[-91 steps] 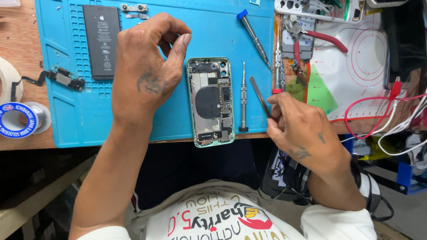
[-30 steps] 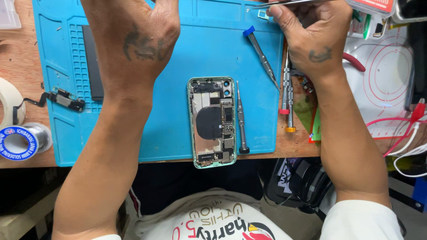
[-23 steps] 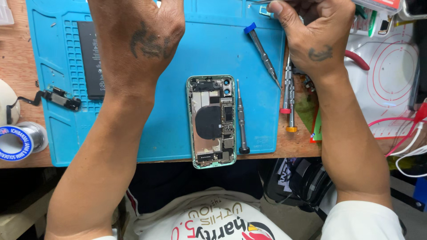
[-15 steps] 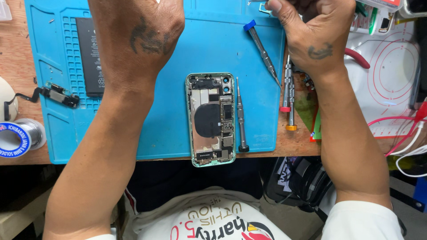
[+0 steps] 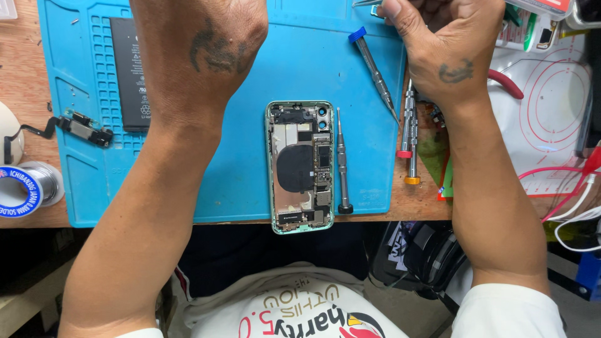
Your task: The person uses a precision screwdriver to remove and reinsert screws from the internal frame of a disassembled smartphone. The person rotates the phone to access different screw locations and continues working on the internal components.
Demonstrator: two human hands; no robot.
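While both hands reached to the far edge of the blue mat [image 5: 238,188], the opened phone [image 5: 300,166] lay untouched at its near edge.

Nearest, the phone sat face-open with a grey screwdriver [image 5: 342,163] just right of it; left of the phone, off the mat, stood a solder spool [image 5: 25,188] with a round blue-and-white label. Farther left of the phone lay a flat black battery [image 5: 128,75] bearing small white print. Right of the phone sat a white sheet with red rings [image 5: 551,100]. The left hand [image 5: 200,44] stretched knuckles-up past the phone, fingers out of view, so its grip cannot be told. The right hand [image 5: 444,44] curled its fingers around a thin metal tool [image 5: 366,3]. Since half a second earlier, both hands held their places; the view barely shifted.
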